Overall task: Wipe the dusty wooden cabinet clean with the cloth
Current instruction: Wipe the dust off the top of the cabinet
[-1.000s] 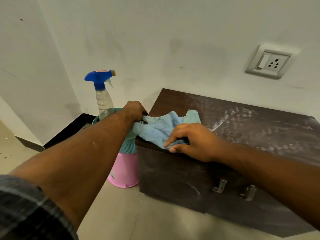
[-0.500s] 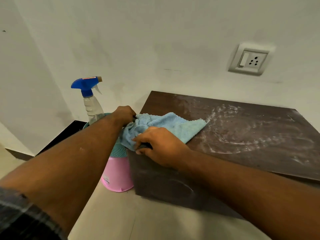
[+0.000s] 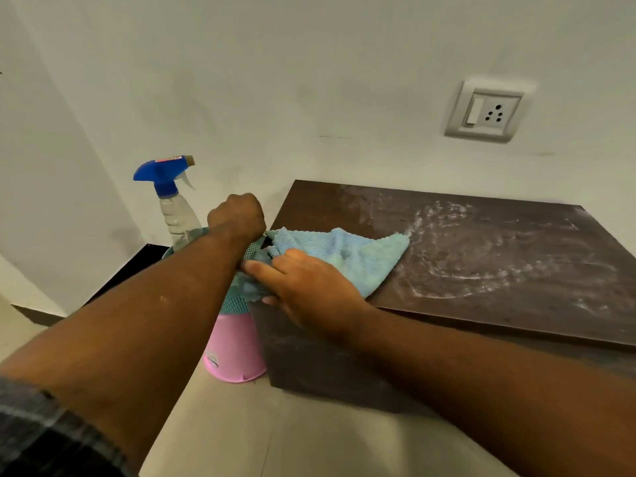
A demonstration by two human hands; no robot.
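Light-blue microfibre cloth (image 3: 347,259) lies mid-frame at the top's left edge, right hand (image 3: 309,294) flat on it, fingers pinching a fold; left hand (image 3: 237,218) fisted on its far corner. Dark wooden cabinet (image 3: 481,270) still shows white dust at centre-right. Step: prob. gathering cloth; next needs firm sweep rightward.

- cabinet (image 3: 481,270): dark brown wood, low, against wall; top streaked with white dust swirls
- cloth (image 3: 347,259): light blue, crumpled, on cabinet's top left corner, draping over left edge
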